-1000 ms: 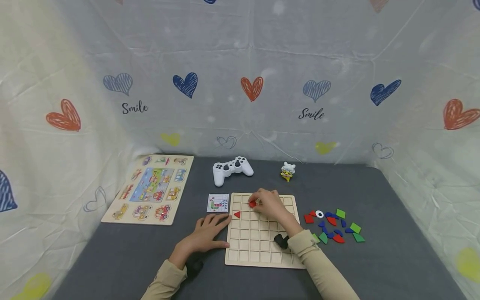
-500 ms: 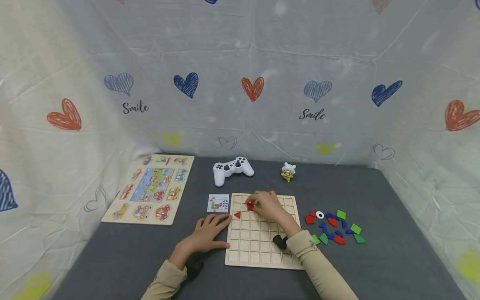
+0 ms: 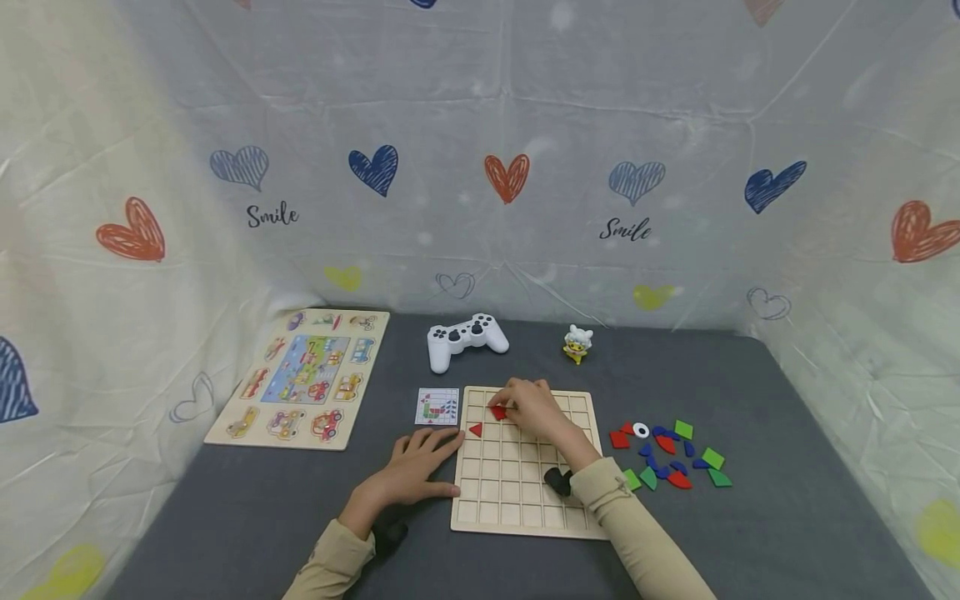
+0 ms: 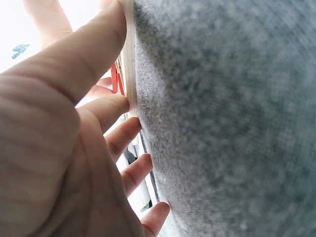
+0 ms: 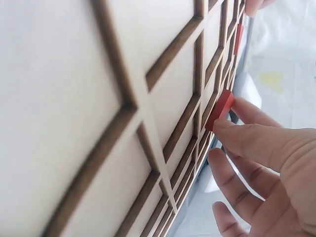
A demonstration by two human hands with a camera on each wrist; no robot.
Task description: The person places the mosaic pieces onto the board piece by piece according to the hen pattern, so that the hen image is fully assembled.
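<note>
A wooden grid board (image 3: 498,492) lies on the dark table. My right hand (image 3: 536,410) is over its upper part and pinches a red block (image 5: 219,111) between thumb and index finger. The block sits tilted against the grid ridges, and its full outline is partly hidden by the fingers. A red triangle (image 3: 476,430) lies in a cell near the board's left edge. My left hand (image 3: 416,468) rests on the table with fingers spread, its thumb and index fingertip touching the board's left edge. Beside the board's upper left lies a small picture card (image 3: 437,407).
Several red, blue and green pieces (image 3: 678,468) and a white ring (image 3: 641,430) lie scattered right of the board. Behind it are a white game controller (image 3: 467,337) and a small figurine (image 3: 577,343). A vehicle picture puzzle (image 3: 300,375) lies at the left.
My right hand has shifted slightly left with the red block, which now shows more beside the fingertips. The left hand has stayed at the board's edge.
</note>
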